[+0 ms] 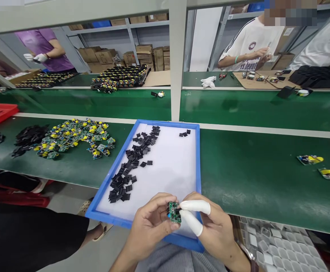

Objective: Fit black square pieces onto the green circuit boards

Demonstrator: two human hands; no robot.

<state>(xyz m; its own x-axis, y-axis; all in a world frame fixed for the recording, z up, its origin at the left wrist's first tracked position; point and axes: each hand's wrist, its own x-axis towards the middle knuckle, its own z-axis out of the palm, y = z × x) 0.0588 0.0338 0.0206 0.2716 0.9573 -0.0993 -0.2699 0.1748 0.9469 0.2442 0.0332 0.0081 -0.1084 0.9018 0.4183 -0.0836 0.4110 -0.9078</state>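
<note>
Over the near edge of a blue-rimmed white tray (198,162), my left hand (156,221) grips a small green circuit board (174,212) between thumb and fingers. My right hand (207,219) wears white finger covers on the thumb and index finger; their tips pinch together at the board's right side, on a small dark part whose shape is mostly hidden. Many small black pieces (136,153) lie along the tray's left side, and several more (185,133) sit near its far right corner.
Left of the tray, circuit boards with yellow parts (74,136) are piled beside black pieces (30,138) and a red bin (0,113). Two boards (310,159) lie at the right. A pale metal post (177,60) rises behind the tray. People work across the green bench (252,170).
</note>
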